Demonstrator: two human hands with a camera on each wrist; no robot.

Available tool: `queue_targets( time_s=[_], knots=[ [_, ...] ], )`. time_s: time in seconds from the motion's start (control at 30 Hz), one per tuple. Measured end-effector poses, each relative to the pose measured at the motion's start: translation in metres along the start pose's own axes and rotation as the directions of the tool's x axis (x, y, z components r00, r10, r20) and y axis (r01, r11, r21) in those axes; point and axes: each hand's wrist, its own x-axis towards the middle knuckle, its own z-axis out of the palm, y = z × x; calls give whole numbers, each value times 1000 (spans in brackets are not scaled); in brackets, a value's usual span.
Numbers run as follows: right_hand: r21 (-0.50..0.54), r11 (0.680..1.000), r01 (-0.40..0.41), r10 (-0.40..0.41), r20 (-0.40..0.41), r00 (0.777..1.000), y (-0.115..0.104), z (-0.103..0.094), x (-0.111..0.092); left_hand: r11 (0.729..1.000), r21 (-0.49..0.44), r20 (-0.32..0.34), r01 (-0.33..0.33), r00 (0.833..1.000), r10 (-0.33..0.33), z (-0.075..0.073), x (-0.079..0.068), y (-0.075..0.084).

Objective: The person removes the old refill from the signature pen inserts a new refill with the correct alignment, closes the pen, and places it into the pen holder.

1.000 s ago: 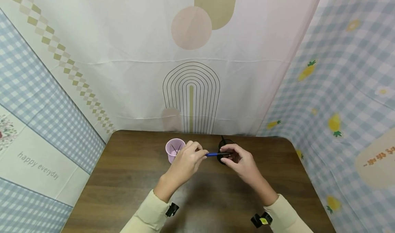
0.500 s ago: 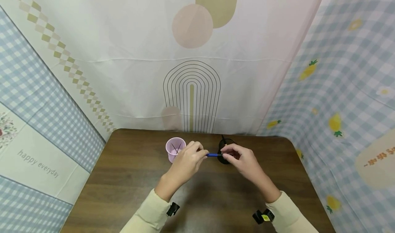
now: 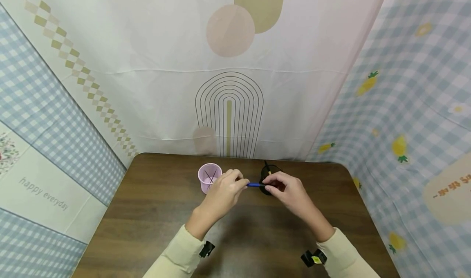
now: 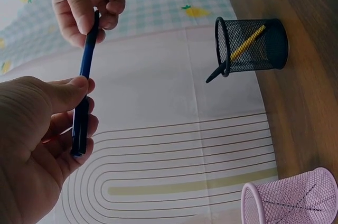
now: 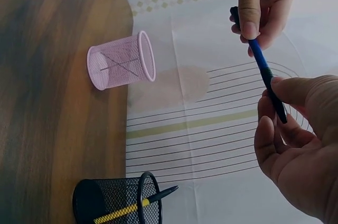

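Note:
A blue pen with a black front end (image 3: pixel 254 184) is held level above the table between the two hands. My left hand (image 3: pixel 222 190) pinches its rear part between thumb and fingers, some fingers curled beneath in the left wrist view. My right hand (image 3: pixel 290 192) pinches the black front end; in the right wrist view the thumb lies on the pen and the tip (image 5: pixel 282 116) pokes out past it. Behind the right hand stands a black mesh pen cup (image 4: pixel 277 49), partly hidden in the head view. A yellow-and-black pen (image 4: pixel 247 43) leans in it.
A pink mesh cup (image 3: pixel 203 183) stands left of the black one, beside my left hand, with dark crossed lines visible inside. Both cups are near the back of the brown wooden table (image 3: pixel 147 204). Patterned cloths (image 3: pixel 165 106) hang behind and at the sides.
The right thumb and fingers, spread around the pen's front end a second ago, now pinch it. More of the yellow-and-black pen shows. The left hand has barely moved.

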Motion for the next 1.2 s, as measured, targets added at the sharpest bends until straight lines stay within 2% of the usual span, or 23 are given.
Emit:
queue_targets(
  time_s=[0.2, 0.47, 0.57, 0.73, 0.83, 0.9, 1.0, 1.13, 1.2],
  knots=[
    [-65, 994, 92, -92, -9, 996, 1, 2, 0, 1000, 5, -6, -7, 1000, 7, 1, 1, 1],
    [-169, 966, 195, -202, -25, 979, 2, 7, 0, 1000, -5, -4, 0, 1000, 0, 1, 1, 1],
    [-214, 942, 260, -276, -47, 960, 4, 9, -1, 1000, -4, -2, 6, 1000, -6, 1, 0, 1],
    [-303, 879, 369, -411, -87, 908, 7, 12, -3, 1000, -23, -10, 11, 1000, -12, 2, 0, 1],
    [-304, 867, 394, -441, -100, 892, 9, 13, -3, 999, -31, -10, 17, 1000, -17, 2, -1, 1],
    [-279, 879, 387, -427, -96, 899, 10, 12, -3, 999, -31, -2, 21, 1000, -21, 1, -1, 2],
    [-222, 913, 341, -364, -72, 929, 11, 10, -4, 1000, -18, 4, 20, 1000, -20, 2, -2, 2],
    [-168, 960, 224, -233, -33, 972, 9, 6, -4, 1000, -4, 2, 19, 1000, -19, 4, -2, 2],
    [-160, 974, 163, -166, -10, 986, 9, 4, -3, 1000, 2, 4, 20, 1000, -20, 5, -2, 2]
  ],
)
